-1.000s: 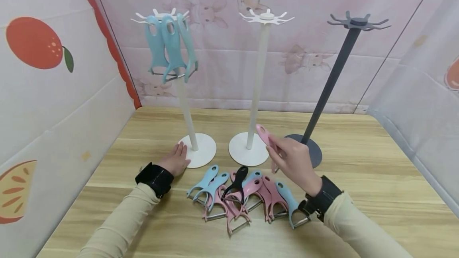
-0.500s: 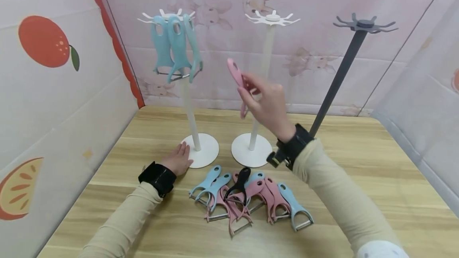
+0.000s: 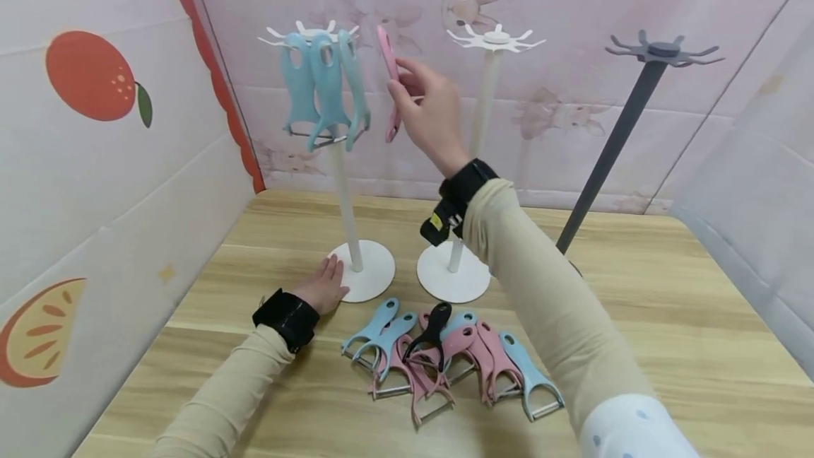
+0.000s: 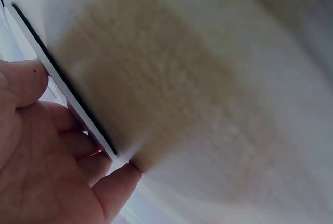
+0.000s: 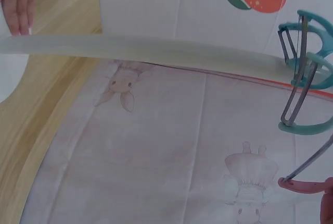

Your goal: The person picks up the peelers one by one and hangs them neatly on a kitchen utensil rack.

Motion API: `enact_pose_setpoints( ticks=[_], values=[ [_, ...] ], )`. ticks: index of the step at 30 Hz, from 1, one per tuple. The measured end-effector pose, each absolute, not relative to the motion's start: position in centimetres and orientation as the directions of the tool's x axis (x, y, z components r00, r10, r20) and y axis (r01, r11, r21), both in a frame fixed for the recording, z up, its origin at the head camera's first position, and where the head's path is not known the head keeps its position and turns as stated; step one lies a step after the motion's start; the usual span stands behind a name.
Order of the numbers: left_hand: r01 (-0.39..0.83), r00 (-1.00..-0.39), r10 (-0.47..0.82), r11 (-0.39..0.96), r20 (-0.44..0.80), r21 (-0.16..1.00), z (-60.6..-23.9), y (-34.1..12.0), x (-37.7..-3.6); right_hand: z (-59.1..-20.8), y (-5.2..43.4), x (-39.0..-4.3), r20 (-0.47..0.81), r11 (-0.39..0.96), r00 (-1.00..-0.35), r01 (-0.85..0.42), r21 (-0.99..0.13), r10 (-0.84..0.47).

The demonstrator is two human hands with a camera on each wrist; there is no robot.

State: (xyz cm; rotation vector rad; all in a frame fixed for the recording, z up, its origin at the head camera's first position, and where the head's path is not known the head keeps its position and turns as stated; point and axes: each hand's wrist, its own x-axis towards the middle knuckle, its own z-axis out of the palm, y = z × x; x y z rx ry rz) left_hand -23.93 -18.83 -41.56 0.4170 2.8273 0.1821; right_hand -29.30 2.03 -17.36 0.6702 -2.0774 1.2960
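My right hand (image 3: 407, 90) is raised and pinches a pink peeler (image 3: 388, 76) by its handle, just right of the top of the left white stand (image 3: 346, 189). Three blue peelers (image 3: 324, 87) hang from that stand's hooks. In the right wrist view the blue peelers (image 5: 307, 78) hang close by, above the pink peeler's blade end (image 5: 307, 185). My left hand (image 3: 329, 280) rests flat on the edge of that stand's round base (image 3: 369, 267). The left wrist view shows the left hand's fingers (image 4: 52, 172) against the base's rim (image 4: 62, 94).
A pile of several pink and blue peelers and one black one (image 3: 439, 355) lies on the wooden table (image 3: 668, 345) in front of me. A second white stand (image 3: 486, 90) and a grey stand (image 3: 623, 133) have bare hooks. Fabric walls enclose the table.
My right hand has lifted the pink peeler from near the table up and left, to the top of the left stand. The left hand has stayed on the base.
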Motion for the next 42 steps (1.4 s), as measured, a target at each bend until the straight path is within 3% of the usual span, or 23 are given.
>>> enact_pose_setpoints(
  ticks=[7,15,30,34,42],
  values=[
    [0.259,-0.924,0.292,0.953,-0.246,0.16,-41.5,-18.6,-23.8,-16.1,0.4,-30.9,0.667,0.411,-0.733,-0.653,-0.636,-0.134],
    [0.25,-0.924,0.281,0.957,-0.26,0.145,-41.5,-18.6,-23.9,-16.4,-0.2,-30.8,0.666,0.298,-0.696,-0.717,-0.63,-0.268],
    [0.22,-0.918,0.269,0.957,-0.292,0.189,-41.6,-18.6,-24.2,-19.3,2.6,-29.0,0.675,0.336,-0.699,-0.711,-0.618,-0.237],
    [0.226,-0.92,0.277,0.953,-0.278,0.2,-41.7,-18.6,-24.2,-21.0,4.2,-28.0,0.695,0.348,-0.663,-0.743,-0.571,-0.277],
    [0.226,-0.92,0.271,0.957,-0.284,0.183,-41.8,-18.4,-24.4,-24.8,7.9,-25.9,0.751,0.348,-0.533,-0.84,-0.416,-0.39]
  ],
)
